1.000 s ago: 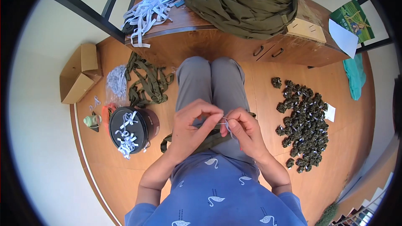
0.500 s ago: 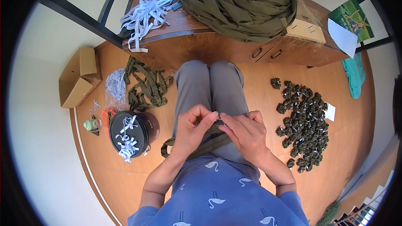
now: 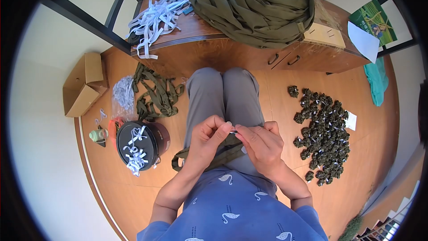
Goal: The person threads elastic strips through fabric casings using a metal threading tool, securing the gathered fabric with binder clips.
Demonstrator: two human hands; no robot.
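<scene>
The left hand (image 3: 208,139) and the right hand (image 3: 263,145) meet over the person's lap, fingertips pinched together on a small white tag (image 3: 233,131) held against an olive strap (image 3: 218,154). The strap runs under both hands and across the thighs, its loose end hanging off toward the left knee. Both hands are closed in a fine pinch, the left on the strap and tag, the right on the tag's other end; whether a thread or pin is between them is too small to tell. This looks like the fixing step, tag onto strap, and the next move seems to call for a firm hold by the left while the right works the tag tight. On the floor to the left stands a black tin (image 3: 141,143) with white strips on its lid, beyond it loose straps (image 3: 156,91) and a carton (image 3: 82,85); to the right lies a heap of finished bundles (image 3: 323,134). The bench (image 3: 223,49) ahead carries a big strap pile (image 3: 254,4). Against a second ago, the hands have drawn closer and the white loop then standing out between them is pulled in.
</scene>
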